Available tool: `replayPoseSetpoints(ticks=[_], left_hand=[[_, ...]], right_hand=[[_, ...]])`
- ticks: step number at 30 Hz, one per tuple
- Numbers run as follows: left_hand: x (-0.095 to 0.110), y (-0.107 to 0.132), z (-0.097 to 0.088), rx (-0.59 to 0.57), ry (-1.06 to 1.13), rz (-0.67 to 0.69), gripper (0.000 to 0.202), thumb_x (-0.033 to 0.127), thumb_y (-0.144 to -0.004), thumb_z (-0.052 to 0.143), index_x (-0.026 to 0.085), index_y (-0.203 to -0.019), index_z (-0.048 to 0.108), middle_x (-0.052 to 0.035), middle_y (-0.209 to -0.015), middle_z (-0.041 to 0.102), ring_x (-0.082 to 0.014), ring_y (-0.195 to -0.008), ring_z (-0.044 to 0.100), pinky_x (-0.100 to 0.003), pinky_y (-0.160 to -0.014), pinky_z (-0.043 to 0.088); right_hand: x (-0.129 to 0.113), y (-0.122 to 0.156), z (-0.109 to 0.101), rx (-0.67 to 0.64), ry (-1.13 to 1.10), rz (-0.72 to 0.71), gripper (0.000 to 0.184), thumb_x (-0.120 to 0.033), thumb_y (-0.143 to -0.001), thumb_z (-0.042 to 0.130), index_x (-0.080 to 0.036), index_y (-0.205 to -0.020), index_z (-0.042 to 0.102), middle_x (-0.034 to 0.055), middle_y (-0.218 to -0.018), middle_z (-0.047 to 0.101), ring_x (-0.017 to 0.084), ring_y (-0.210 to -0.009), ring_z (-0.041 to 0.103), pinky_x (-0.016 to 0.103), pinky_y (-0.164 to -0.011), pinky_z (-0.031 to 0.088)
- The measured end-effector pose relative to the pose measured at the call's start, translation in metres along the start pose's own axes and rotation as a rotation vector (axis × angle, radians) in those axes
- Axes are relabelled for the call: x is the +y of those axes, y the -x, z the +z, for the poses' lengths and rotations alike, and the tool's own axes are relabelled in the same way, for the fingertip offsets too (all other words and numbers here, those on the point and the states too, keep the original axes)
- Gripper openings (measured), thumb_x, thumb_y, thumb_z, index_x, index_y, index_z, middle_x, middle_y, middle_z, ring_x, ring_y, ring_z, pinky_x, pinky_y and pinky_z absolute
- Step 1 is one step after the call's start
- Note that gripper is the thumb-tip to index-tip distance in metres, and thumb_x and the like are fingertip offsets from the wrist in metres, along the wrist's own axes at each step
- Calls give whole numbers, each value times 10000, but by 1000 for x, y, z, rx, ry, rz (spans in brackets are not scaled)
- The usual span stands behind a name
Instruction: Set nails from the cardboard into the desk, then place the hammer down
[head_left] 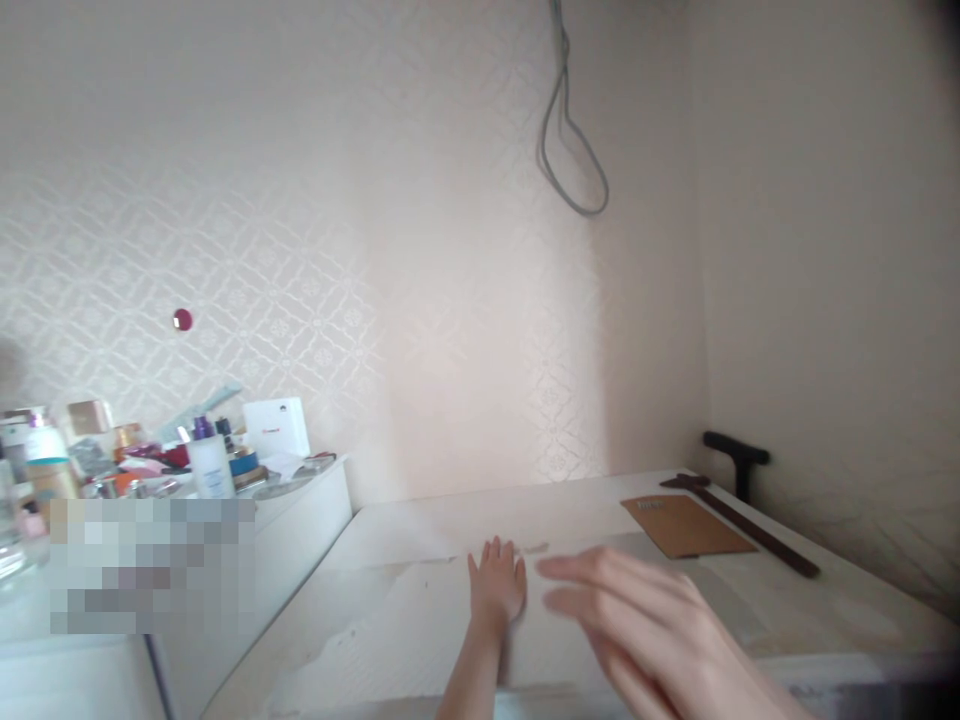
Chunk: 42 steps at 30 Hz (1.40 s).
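My left hand point(495, 585) lies palm down on the pale, patchy white surface point(397, 610), its fingers spread and nothing in them. Nearer to the camera, my right hand point(652, 625) is raised over the same surface with its fingers stretched to the left and slightly curved. Motion blurs it a little; a gap shows between the fingers and no object is seen in them. Beyond the right hand lies a flat brown piece of card or paper point(686, 527). Along its right side runs a long dark brown strip point(757, 530) with a wider far end.
At the left, a white cabinet point(300, 540) carries crowded bottles, jars and a white box point(276, 428). A black T-shaped handle point(739, 460) rises behind the surface's right edge. A looped grey cable point(574, 130) hangs on the patterned wall point(465, 250).
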<state>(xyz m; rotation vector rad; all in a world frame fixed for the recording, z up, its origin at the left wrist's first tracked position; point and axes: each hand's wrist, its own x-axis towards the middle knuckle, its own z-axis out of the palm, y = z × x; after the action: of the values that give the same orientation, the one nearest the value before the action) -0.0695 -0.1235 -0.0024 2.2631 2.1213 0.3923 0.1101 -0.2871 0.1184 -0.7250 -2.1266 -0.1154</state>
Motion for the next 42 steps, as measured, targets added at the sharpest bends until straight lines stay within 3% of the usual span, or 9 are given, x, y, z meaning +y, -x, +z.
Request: replayPoseSetpoints(ticks=[3,7,11,18,26,32,35,38,42], left_hand=[[1,0,0,-4,-1,-5,539,365,-909,181,173,-1353,418,-101,-1454,332,-265,-1352,265,-524,-1101,171],[2,-2,0,-22,-13,-22,542,367,-909,182,163,-1357,408,-103,-1459,321,-257,-1357,253,-525,-1099,159],[1,-3,1,-23,-8,-19,541,375,-909,186,167,-1352,418,-103,-1464,310,-259,-1361,243,-523,-1099,159],[2,-1,-1,-33,1,-26,533,374,-911,192,177,-1356,409,-95,-1466,309,-249,-1361,246,-516,-1104,144],[-1,-4,0,-5,96,-50,485,337,-918,228,199,-1333,439,-68,-1437,368,-227,-1343,291,-500,-1112,144],[-9,-8,-9,106,271,-110,448,261,-938,204,225,-1269,504,-10,-1319,523,-126,-1213,467,-283,-1073,289],[-10,-7,-10,127,286,-135,408,235,-917,296,207,-1270,499,-15,-1299,541,-112,-1186,488,-218,-1036,319],[-9,-7,-8,120,268,-179,437,198,-892,340,198,-1316,447,-22,-1336,506,-123,-1220,455,-238,-1059,301],[-10,-6,-4,93,306,-162,495,149,-854,378,178,-1347,406,-37,-1381,453,-152,-1269,403,-293,-1111,238]], right_hand=[[82,7,15,-117,242,322,403,-308,-902,305,-245,-1165,604,67,-1265,559,202,-1128,534,409,-984,411],[197,58,43,-272,511,671,501,-333,-868,289,-152,-1261,543,130,-1364,454,266,-1267,394,503,-1053,278],[251,96,51,-376,638,913,598,-427,-861,272,-112,-1329,470,156,-1419,366,315,-1321,288,586,-1038,226],[232,88,72,-419,557,814,562,-443,-859,284,-148,-1258,548,171,-1345,463,322,-1260,387,611,-1035,146],[147,47,108,-487,353,506,561,-462,-888,312,-115,-1259,550,184,-1324,485,320,-1238,407,509,-1049,221],[92,12,131,-476,-64,290,432,-319,-902,330,-136,-1177,608,135,-1245,565,248,-1172,471,407,-1003,338],[100,4,141,-425,-183,266,411,-268,-893,327,-171,-1188,597,100,-1241,574,214,-1151,491,391,-1001,351],[131,3,150,-396,-48,376,491,-280,-868,356,-92,-1302,486,138,-1369,448,218,-1266,383,396,-1071,265],[174,2,158,-450,56,419,647,-437,-843,414,-46,-1359,401,166,-1436,336,245,-1319,302,391,-1095,216]])
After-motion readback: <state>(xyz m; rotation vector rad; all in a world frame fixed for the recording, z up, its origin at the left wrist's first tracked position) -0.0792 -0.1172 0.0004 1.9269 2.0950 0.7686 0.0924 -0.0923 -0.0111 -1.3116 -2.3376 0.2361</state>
